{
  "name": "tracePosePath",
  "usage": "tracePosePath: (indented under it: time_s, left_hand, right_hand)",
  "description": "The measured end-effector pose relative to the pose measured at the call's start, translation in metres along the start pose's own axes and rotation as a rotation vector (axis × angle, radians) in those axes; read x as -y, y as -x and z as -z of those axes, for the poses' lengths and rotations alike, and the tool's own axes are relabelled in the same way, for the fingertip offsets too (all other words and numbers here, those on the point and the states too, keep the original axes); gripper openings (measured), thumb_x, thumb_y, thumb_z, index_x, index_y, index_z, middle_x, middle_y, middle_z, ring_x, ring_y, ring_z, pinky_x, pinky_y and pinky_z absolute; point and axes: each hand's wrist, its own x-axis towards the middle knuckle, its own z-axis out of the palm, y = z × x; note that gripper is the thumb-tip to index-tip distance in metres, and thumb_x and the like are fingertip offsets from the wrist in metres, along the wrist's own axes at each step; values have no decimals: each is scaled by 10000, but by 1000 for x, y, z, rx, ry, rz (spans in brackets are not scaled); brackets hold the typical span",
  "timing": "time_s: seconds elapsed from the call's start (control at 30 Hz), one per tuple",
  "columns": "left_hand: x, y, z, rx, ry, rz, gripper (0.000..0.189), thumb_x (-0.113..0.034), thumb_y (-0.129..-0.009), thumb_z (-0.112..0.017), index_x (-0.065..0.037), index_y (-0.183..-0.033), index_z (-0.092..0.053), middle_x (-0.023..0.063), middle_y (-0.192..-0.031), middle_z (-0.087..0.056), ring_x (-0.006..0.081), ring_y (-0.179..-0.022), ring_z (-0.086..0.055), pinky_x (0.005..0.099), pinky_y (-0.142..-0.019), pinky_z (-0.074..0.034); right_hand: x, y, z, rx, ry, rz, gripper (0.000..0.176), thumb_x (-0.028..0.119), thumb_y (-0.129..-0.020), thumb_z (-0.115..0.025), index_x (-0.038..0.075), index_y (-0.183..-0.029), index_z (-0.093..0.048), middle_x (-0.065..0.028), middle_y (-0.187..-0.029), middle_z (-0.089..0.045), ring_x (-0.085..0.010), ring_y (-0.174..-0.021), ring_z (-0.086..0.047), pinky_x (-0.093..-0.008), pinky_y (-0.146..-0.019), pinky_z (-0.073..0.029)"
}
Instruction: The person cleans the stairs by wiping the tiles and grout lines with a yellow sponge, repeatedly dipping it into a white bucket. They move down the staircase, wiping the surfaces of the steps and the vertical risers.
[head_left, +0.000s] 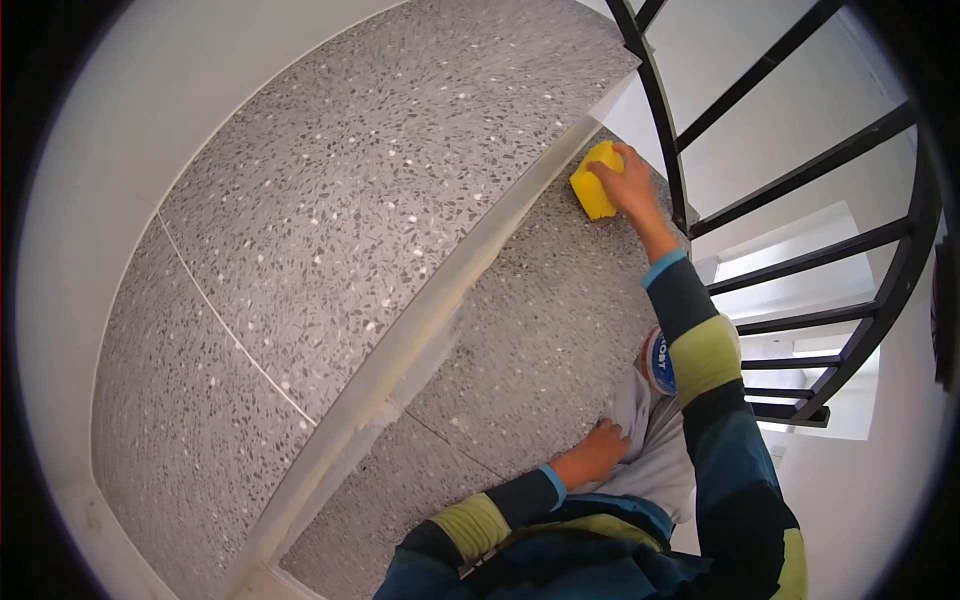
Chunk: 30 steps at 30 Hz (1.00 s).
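A yellow sponge (596, 184) is in my right hand (628, 184), whose fingers are wrapped round its right side. The sponge touches the speckled stone tread (560, 290) near its upper right end, beside the riser (440, 325). My left hand (597, 452) rests by the grey trousers (665, 445) at my knee, its fingers curled on the cloth. Whether it grips the cloth is hard to make out.
A labelled bucket (660, 360) stands beside my right forearm, partly hidden by the sleeve. Black metal railings (810, 260) run along the right side. The higher speckled step (340, 200) spreads to the left, bounded by a curved white wall (110, 180).
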Motion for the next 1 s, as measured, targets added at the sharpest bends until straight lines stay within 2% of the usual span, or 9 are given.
tracePosePath:
  time_s: [0.3, 0.4, 0.47, 0.57, 0.63, 0.77, 0.83, 0.93, 1.0]
  left_hand:
    - [-9, 12, 12, -103, 14, -12, 352, -32, -683, -608, -19, -1032, -563, 189, -1044, -516, 373, -995, -474, 447, -877, -401]
    - [-6, 6, 7, -30, -6, -5, 369, -49, -683, -628, -28, -1043, -553, 179, -1039, -516, 364, -1007, -469, 452, -878, -397]
    - [-5, 3, 4, 44, 20, 23, 375, -59, -680, -639, -33, -1044, -550, 173, -1033, -517, 360, -1009, -470, 456, -875, -397]
    - [-9, 9, 14, -44, 12, 2, 379, -58, -664, -653, -35, -1029, -552, 172, -1021, -518, 360, -999, -479, 457, -868, -400]
    - [-14, 10, 24, 51, -75, -1, 397, -49, -650, -660, -28, -1030, -544, 179, -1034, -511, 364, -1001, -477, 456, -870, -398]
    - [-10, 7, 19, 45, -32, 9, 393, -42, -657, -649, -23, -1032, -532, 186, -1045, -506, 368, -999, -478, 453, -878, -395]
    - [-8, 11, 21, -8, 36, -47, 377, -28, -665, -632, -28, -1026, -526, 190, -1050, -503, 368, -1001, -477, 453, -881, -394]
    - [-8, 6, 18, 37, 91, -8, 380, -14, -664, -629, -19, -1029, -522, 203, -1056, -501, 379, -1011, -471, 456, -884, -393]
    - [-10, 7, 20, 41, 78, -8, 394, -14, -660, -637, -13, -1036, -518, 206, -1059, -499, 381, -1013, -467, 455, -887, -392]
  right_hand:
    - [37, 12, -44, 46, 436, 33, 537, 364, -764, -602, 71, -1207, -521, -271, -1144, -474, -418, -1011, -524, -458, -870, -440]
    - [52, 63, -30, 219, 378, 128, 446, 333, -791, -564, 43, -1129, -571, -298, -1124, -466, -428, -985, -532, -468, -840, -449]
    - [58, 92, -12, 493, 37, 274, 391, 312, -805, -538, 7, -1038, -611, -322, -1036, -507, -442, -956, -537, -472, -816, -456]
    - [45, 63, 0, 292, 10, 105, 388, 300, -814, -516, -26, -1001, -616, -320, -948, -554, -436, -964, -532, -469, -828, -446]
    - [36, 28, 6, 227, -92, -16, 409, 310, -818, -516, -41, -1004, -611, -297, -913, -586, -428, -986, -522, -460, -848, -437]
    - [4, -23, -28, -1, 162, 159, 426, 332, -820, -517, -44, -995, -615, -294, -961, -589, -426, -1001, -515, -461, -858, -430]
    - [32, 6, -45, 74, 478, 234, 359, 258, -846, -480, -57, -959, -611, -311, -923, -581, -336, -928, -579, -445, -788, -441]
    - [57, 63, -27, 308, 397, 231, 376, 235, -827, -475, -44, -1053, -587, -316, -1025, -548, -373, -1053, -512, -444, -869, -407]
    - [78, 82, 12, 709, 48, 180, 414, 200, -804, -467, -11, -1149, -553, -277, -1140, -526, -430, -1076, -493, -447, -922, -413]
